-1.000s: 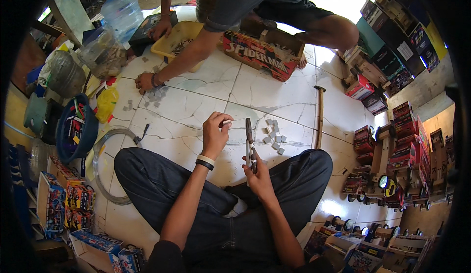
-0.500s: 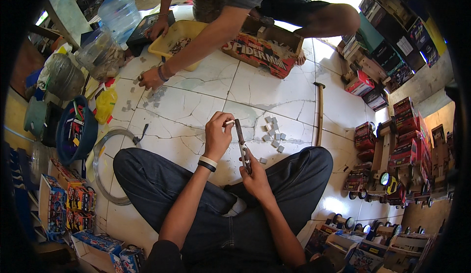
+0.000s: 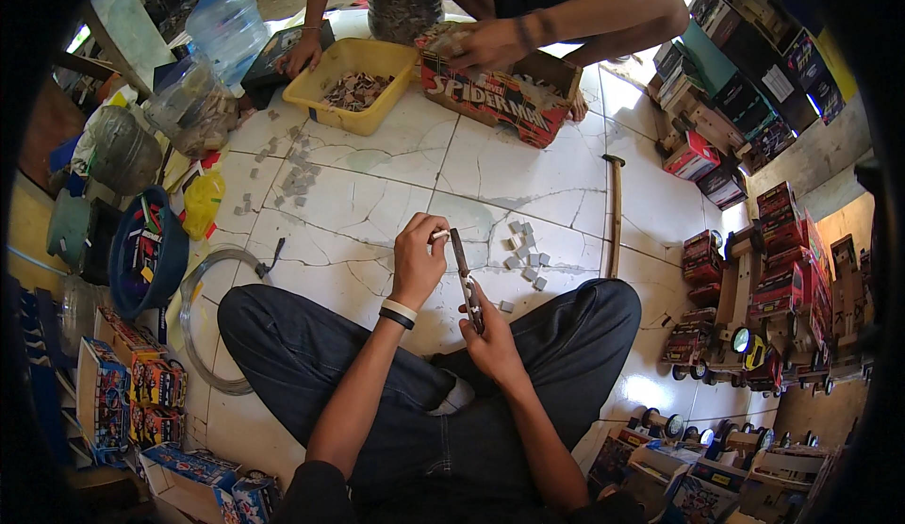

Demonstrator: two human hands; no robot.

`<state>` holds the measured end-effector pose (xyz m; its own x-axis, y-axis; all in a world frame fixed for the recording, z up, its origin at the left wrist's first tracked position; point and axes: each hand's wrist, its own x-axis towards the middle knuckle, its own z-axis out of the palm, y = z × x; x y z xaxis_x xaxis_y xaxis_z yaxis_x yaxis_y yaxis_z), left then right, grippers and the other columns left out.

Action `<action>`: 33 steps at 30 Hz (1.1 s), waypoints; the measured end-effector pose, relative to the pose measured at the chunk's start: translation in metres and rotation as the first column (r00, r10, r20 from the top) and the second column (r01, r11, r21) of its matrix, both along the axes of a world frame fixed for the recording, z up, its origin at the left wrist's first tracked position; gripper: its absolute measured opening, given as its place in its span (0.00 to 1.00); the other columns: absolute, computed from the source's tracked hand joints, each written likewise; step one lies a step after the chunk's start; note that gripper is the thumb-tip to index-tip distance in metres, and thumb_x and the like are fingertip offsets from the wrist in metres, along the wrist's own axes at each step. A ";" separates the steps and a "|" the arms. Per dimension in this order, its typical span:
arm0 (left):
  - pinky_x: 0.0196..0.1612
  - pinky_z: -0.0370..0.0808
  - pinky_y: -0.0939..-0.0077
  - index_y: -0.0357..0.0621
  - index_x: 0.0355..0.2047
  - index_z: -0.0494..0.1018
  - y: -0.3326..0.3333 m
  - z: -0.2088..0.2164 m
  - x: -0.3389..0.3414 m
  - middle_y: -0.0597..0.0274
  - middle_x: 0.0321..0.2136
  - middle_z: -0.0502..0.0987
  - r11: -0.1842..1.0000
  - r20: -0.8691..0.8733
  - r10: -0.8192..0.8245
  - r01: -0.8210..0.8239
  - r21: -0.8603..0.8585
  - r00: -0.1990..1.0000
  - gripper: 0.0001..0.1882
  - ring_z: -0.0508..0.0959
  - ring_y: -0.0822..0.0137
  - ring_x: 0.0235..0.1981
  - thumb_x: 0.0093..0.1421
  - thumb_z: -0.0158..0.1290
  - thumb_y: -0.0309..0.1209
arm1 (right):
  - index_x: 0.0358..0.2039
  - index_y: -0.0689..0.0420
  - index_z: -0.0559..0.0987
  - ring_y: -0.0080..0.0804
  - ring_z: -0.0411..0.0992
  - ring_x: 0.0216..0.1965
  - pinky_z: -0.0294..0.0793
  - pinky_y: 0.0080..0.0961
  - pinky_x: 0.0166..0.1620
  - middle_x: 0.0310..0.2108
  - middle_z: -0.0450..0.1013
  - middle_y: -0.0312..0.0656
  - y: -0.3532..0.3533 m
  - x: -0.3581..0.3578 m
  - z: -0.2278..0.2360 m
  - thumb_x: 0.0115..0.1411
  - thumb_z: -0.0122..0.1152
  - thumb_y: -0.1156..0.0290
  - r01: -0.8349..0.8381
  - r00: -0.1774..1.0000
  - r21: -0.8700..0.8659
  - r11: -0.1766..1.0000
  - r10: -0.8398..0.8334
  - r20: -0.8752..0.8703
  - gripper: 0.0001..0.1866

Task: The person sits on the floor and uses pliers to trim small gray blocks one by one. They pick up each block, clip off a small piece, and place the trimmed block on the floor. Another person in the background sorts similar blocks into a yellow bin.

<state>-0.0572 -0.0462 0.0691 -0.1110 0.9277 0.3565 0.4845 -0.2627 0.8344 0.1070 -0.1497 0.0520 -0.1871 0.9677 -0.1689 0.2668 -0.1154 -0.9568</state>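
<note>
Seated cross-legged, I hold both hands close together above the white tiled floor. My left hand [image 3: 418, 258] is closed, pinching a small pale piece [image 3: 440, 235] between thumb and fingertips. My right hand [image 3: 492, 340] is wrapped round the lower part of a long, dark, slim metal tool [image 3: 462, 262]; its exact kind is hard to make out. The tool's upper end is beside the pale piece; whether they touch I cannot tell. Several small grey blocks [image 3: 526, 253] lie on the tiles just right of the tool.
A co-worker's hand [image 3: 485, 45] is over a red printed box [image 3: 509, 109], beside a yellow basin [image 3: 353, 123] of small pieces. More grey pieces [image 3: 300, 180] lie at left. A hammer [image 3: 615, 213], coiled wire [image 3: 189, 335], blue tub [image 3: 118, 265] and toy trucks [image 3: 778, 279] surround me.
The co-worker's hand has moved from the grey pieces on the floor rightward to the red box, uncovering the yellow basin. My hands hold almost the same position.
</note>
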 end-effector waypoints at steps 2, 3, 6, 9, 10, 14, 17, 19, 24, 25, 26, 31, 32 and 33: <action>0.37 0.78 0.71 0.34 0.37 0.76 0.000 -0.002 0.000 0.54 0.34 0.77 1.000 0.009 0.003 -0.003 -0.009 1.000 0.10 0.81 0.57 0.32 0.55 0.56 0.12 | 0.75 0.57 0.57 0.29 0.72 0.43 0.74 0.26 0.49 0.44 0.74 0.43 0.000 -0.001 0.006 0.66 0.58 0.78 -0.025 0.999 0.021 0.999 0.025 0.021 0.38; 0.38 0.78 0.71 0.34 0.37 0.77 0.001 -0.004 0.000 0.54 0.34 0.78 1.000 0.021 0.001 -0.001 -0.013 1.000 0.10 0.82 0.57 0.33 0.55 0.57 0.12 | 0.75 0.56 0.56 0.28 0.72 0.42 0.75 0.26 0.47 0.44 0.74 0.42 0.001 -0.001 0.011 0.67 0.58 0.78 -0.016 0.999 -0.029 0.999 0.017 0.040 0.38; 0.41 0.80 0.75 0.34 0.40 0.81 0.003 -0.007 -0.006 0.56 0.37 0.82 0.996 0.185 -0.030 0.045 -0.077 0.982 0.09 0.84 0.65 0.35 0.58 0.59 0.14 | 0.76 0.54 0.54 0.25 0.71 0.39 0.75 0.27 0.43 0.42 0.74 0.41 0.003 0.008 0.029 0.69 0.56 0.77 -0.084 0.964 -0.309 0.947 -0.001 -0.265 0.37; 0.45 0.81 0.78 0.34 0.45 0.82 0.006 -0.008 -0.011 0.58 0.41 0.84 0.975 0.541 -0.048 0.156 -0.156 0.840 0.11 0.83 0.71 0.40 0.61 0.61 0.18 | 0.76 0.47 0.53 0.26 0.71 0.38 0.74 0.25 0.39 0.44 0.73 0.39 0.009 0.015 0.044 0.71 0.52 0.77 -0.262 0.655 -0.493 0.830 -0.222 -0.722 0.36; 0.44 0.81 0.78 0.33 0.45 0.82 0.006 -0.008 -0.011 0.58 0.41 0.85 0.978 0.592 -0.073 0.173 -0.113 0.803 0.11 0.83 0.71 0.41 0.62 0.61 0.19 | 0.77 0.46 0.53 0.28 0.71 0.37 0.74 0.27 0.39 0.44 0.72 0.41 0.009 0.013 0.046 0.70 0.52 0.78 -0.248 0.670 -0.533 0.809 -0.254 -0.697 0.38; 0.41 0.81 0.79 0.33 0.44 0.83 -0.001 -0.009 -0.001 0.57 0.38 0.86 0.993 0.574 0.004 0.065 -0.101 0.819 0.09 0.84 0.71 0.39 0.65 0.60 0.22 | 0.77 0.46 0.50 0.46 0.74 0.36 0.77 0.40 0.42 0.45 0.70 0.53 0.005 -0.011 0.049 0.63 0.54 0.86 -0.043 0.999 0.045 0.998 0.041 0.034 0.45; 0.38 0.81 0.80 0.34 0.42 0.84 -0.005 -0.010 0.000 0.56 0.34 0.87 0.995 0.433 0.080 -0.046 -0.088 0.898 0.08 0.85 0.72 0.36 0.64 0.60 0.22 | 0.77 0.49 0.49 0.65 0.73 0.40 0.74 0.52 0.44 0.43 0.70 0.61 -0.004 -0.018 0.050 0.60 0.51 0.87 -0.067 0.892 0.100 0.993 0.015 0.452 0.46; 0.40 0.82 0.79 0.33 0.42 0.84 -0.005 -0.010 -0.001 0.57 0.34 0.86 0.994 0.376 0.089 -0.057 -0.095 0.923 0.08 0.85 0.73 0.35 0.65 0.60 0.23 | 0.76 0.50 0.50 0.66 0.73 0.41 0.73 0.53 0.44 0.43 0.70 0.61 -0.003 -0.016 0.049 0.61 0.52 0.86 -0.072 0.911 0.097 0.993 0.026 0.411 0.45; 0.47 0.84 0.75 0.29 0.44 0.82 0.000 -0.006 -0.007 0.55 0.37 0.85 0.989 0.300 0.010 0.035 -0.145 0.954 0.11 0.85 0.69 0.38 0.67 0.59 0.26 | 0.75 0.54 0.53 0.61 0.74 0.46 0.73 0.45 0.51 0.46 0.71 0.59 0.001 -0.007 0.039 0.63 0.55 0.85 -0.052 0.976 0.091 0.994 0.031 0.214 0.42; 0.47 0.84 0.74 0.28 0.45 0.81 0.002 -0.004 -0.008 0.53 0.38 0.85 0.983 0.367 0.012 0.057 -0.177 0.930 0.12 0.85 0.67 0.39 0.68 0.58 0.26 | 0.75 0.55 0.54 0.57 0.74 0.48 0.72 0.43 0.52 0.48 0.71 0.59 0.001 -0.006 0.035 0.63 0.55 0.84 -0.034 0.984 0.131 0.991 0.011 0.177 0.41; 0.47 0.85 0.72 0.27 0.46 0.80 0.003 -0.002 -0.010 0.50 0.39 0.85 0.977 0.445 0.011 0.085 -0.194 0.896 0.13 0.86 0.64 0.40 0.68 0.58 0.27 | 0.75 0.56 0.54 0.54 0.74 0.49 0.71 0.40 0.54 0.51 0.72 0.58 0.001 -0.004 0.032 0.64 0.55 0.83 -0.009 0.990 0.154 0.988 -0.013 0.142 0.40; 0.47 0.86 0.66 0.23 0.49 0.77 0.003 0.011 -0.027 0.43 0.40 0.83 0.931 0.644 0.075 0.179 -0.320 0.762 0.17 0.86 0.54 0.41 0.70 0.56 0.29 | 0.75 0.58 0.55 0.35 0.72 0.53 0.70 0.30 0.56 0.64 0.67 0.54 0.008 0.011 0.021 0.68 0.55 0.79 0.076 0.996 0.268 0.960 -0.084 0.022 0.36; 0.47 0.86 0.66 0.23 0.49 0.77 0.003 0.014 -0.030 0.43 0.40 0.83 0.927 0.652 0.074 0.189 -0.324 0.755 0.17 0.86 0.55 0.41 0.69 0.56 0.29 | 0.75 0.58 0.55 0.34 0.71 0.52 0.70 0.28 0.56 0.63 0.68 0.53 0.009 0.013 0.021 0.68 0.55 0.79 0.062 0.997 0.235 0.970 -0.070 0.026 0.36; 0.47 0.86 0.66 0.23 0.48 0.77 0.003 0.016 -0.032 0.43 0.40 0.83 0.925 0.659 0.074 0.195 -0.326 0.749 0.17 0.86 0.55 0.41 0.69 0.56 0.29 | 0.75 0.58 0.56 0.32 0.71 0.51 0.70 0.27 0.55 0.62 0.69 0.52 0.009 0.015 0.021 0.68 0.55 0.79 0.049 0.998 0.200 0.979 -0.056 0.030 0.36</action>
